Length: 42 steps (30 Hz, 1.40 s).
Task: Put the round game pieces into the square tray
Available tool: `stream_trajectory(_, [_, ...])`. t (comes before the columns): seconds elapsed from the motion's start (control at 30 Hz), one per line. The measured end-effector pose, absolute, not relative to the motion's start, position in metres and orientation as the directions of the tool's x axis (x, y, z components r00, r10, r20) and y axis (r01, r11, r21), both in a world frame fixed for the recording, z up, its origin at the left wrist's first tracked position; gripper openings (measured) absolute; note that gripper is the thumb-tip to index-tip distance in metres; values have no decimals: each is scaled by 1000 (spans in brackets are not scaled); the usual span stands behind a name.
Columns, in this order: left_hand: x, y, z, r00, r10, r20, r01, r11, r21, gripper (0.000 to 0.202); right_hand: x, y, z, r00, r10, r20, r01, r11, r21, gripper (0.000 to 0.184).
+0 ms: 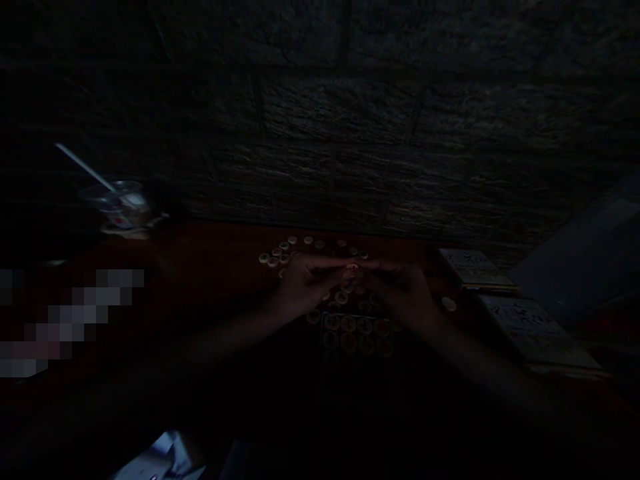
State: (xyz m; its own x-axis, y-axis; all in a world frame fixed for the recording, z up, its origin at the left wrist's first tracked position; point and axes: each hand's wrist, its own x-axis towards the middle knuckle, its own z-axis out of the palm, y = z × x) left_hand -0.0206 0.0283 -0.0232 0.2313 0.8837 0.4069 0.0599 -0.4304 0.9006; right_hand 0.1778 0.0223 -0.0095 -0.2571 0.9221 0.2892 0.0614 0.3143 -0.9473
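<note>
In the dim light, my left hand and my right hand meet above the table. Their fingertips are pinched together around one small round Chinese chess piece. Below them, two rows of similar pieces lie side by side in a dark, thin-rimmed tray. Loose round pieces are scattered beyond and to the left of my hands, some with characters on top. A few more pieces show under my fingers, partly hidden.
A clear plastic cup with a straw stands at the far left. To the right are two flat boxes or books and a lone piece. A stone block wall rises behind the reddish table.
</note>
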Motion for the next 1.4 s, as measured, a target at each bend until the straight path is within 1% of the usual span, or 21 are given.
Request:
stream_trajectory(0.07, [-20, 28, -24, 212, 899, 383, 47, -401, 915, 24, 179, 22, -11, -268, 908, 323, 80, 355, -932, 26])
stream_trajectory(0.13, [-19, 27, -23, 205, 896, 393, 35, -408, 912, 21, 178, 20, -11, -264, 900, 347, 98, 383, -918, 24])
stream_trajectory(0.27, [-16, 20, -19, 222, 887, 404, 54, -425, 903, 22, 176, 18, -12, -208, 908, 365, 110, 392, -913, 21])
stream_trajectory(0.43, [-15, 12, -15, 288, 873, 393, 50, -423, 905, 23, 176, 20, -14, -163, 935, 317, 101, 335, -937, 29])
stream_trajectory(0.57, [-14, 13, -16, 340, 845, 413, 50, -455, 889, 23, 176, 18, -8, -162, 941, 296, 98, 314, -944, 29])
stream_trajectory(0.73, [-13, 19, -20, 264, 875, 407, -32, -413, 910, 30, 175, 15, -1, -219, 932, 288, 64, 308, -949, 28])
stream_trajectory(0.83, [-15, 21, -19, 225, 888, 401, -19, -407, 913, 28, 175, 14, 0, -251, 927, 277, 71, 303, -950, 26])
stream_trajectory(1.0, [-18, 22, -19, 185, 913, 364, 7, -371, 929, 22, 176, 13, -2, -246, 919, 307, 78, 335, -939, 18])
stream_trajectory(1.1, [-19, 23, -18, 211, 898, 386, 11, -397, 918, 20, 176, 12, -3, -232, 916, 329, 85, 356, -931, 16])
stream_trajectory(1.17, [-19, 21, -17, 234, 885, 403, 37, -422, 906, 22, 175, 13, -4, -221, 915, 338, 92, 365, -927, 15])
stream_trajectory(1.3, [-18, 15, -14, 281, 847, 452, 103, -494, 863, 26, 174, 15, -7, -198, 921, 335, 25, 346, -938, 16])
stream_trajectory(1.4, [-16, 11, -14, 321, 817, 478, 103, -532, 840, 30, 173, 15, -8, -167, 932, 321, 10, 327, -945, 15])
